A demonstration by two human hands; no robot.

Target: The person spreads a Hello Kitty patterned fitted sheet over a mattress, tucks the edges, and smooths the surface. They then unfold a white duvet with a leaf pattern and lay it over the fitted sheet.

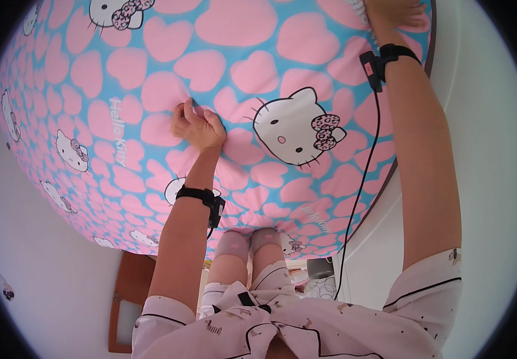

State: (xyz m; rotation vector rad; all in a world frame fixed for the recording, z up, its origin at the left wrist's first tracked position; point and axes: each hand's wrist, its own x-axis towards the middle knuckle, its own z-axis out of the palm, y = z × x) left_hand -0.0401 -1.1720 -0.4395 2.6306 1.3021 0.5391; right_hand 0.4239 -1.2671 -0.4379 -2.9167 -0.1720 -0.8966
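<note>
A pink and blue bed sheet point(234, 24) patterned with hearts and white cartoon cat faces spreads over a bed. My left hand point(198, 127) rests near its middle, fingers curled and closed on the fabric; the fingertips are partly hidden. Faint creases run through the sheet just below that hand. At the upper right, my right hand point(397, 13) lies flat on the sheet beside the bed's right edge, its fingers stretched out and partly beyond the view.
Black straps with small devices circle my left wrist point(197, 196) and right wrist point(397, 54). A black cable point(363, 185) hangs from the right one across the sheet. My knees press against the bed's near edge. A white wall point(480, 119) runs along the right; a brown wooden frame point(118, 311) stands lower left.
</note>
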